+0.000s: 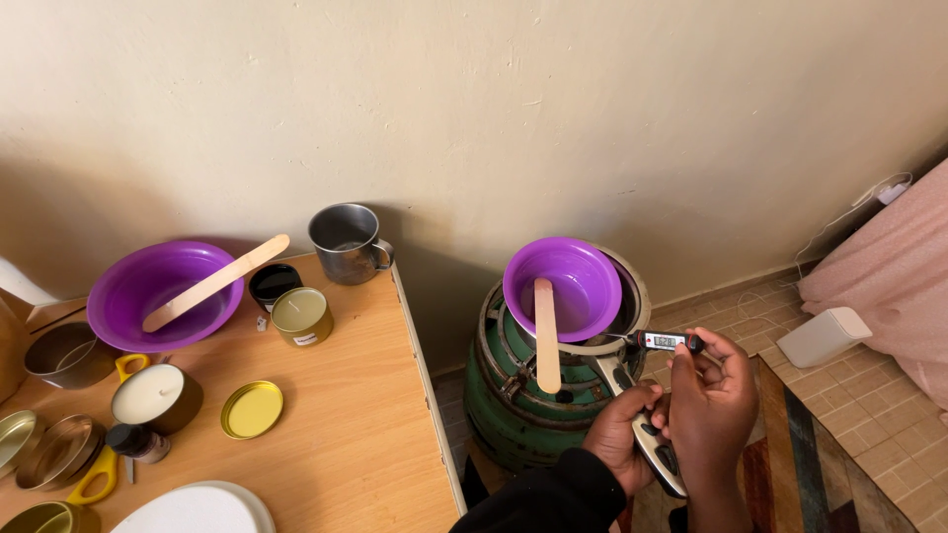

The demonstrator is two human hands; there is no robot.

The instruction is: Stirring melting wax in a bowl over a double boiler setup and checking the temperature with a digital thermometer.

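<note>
Just up and left of the right hand (713, 395), a digital probe thermometer (664, 342) lies nearly level, its long axis running left toward the pot (624, 296); the thin metal stem reaches over the pot's rim beside the purple bowl (563, 286) that sits in it. The right hand's grip is closed on the thermometer's dark body, fingertips pinching its near end, so this hand is the nearer one to the bowl. Below and left of that grip, the left hand (622, 429) is wrapped shut around the pot's long grey handle (647, 434), which slants down and right, away from the green stove (513, 405). A flat wooden stick (546, 336) rests in the bowl, its long axis pointing toward the person, crossing the thermometer's line almost squarely. Farther left stands the table (365, 415) with a second purple bowl (163, 293).
</note>
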